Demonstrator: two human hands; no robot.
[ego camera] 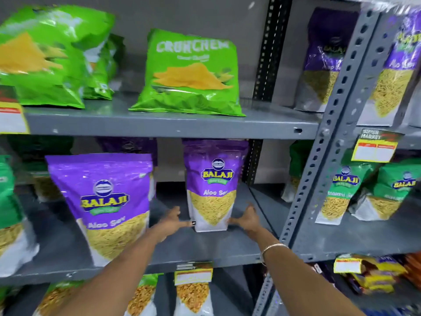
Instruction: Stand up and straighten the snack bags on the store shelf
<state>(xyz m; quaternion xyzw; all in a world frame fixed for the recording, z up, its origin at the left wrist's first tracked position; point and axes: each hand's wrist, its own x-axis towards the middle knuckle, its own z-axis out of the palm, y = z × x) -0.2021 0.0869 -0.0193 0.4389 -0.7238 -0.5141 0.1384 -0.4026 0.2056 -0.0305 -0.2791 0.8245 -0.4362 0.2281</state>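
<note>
A purple Balaji Aloo Sev bag (213, 183) stands upright toward the back of the grey middle shelf (205, 249). My left hand (170, 221) presses its lower left corner and my right hand (247, 218) presses its lower right corner, so the bag is held between them. A second, larger-looking purple Aloo Sev bag (107, 201) stands nearer the shelf's front edge to the left, leaning slightly. On the upper shelf a green Crunchem bag (191, 71) stands upright, with more green bags (50, 55) to its left.
A grey perforated steel upright (323, 142) divides this bay from the right one, which holds purple and green Balaji bags (341, 192). Yellow price tags (374, 148) hang on shelf edges. More snack bags (193, 295) fill the lower shelf.
</note>
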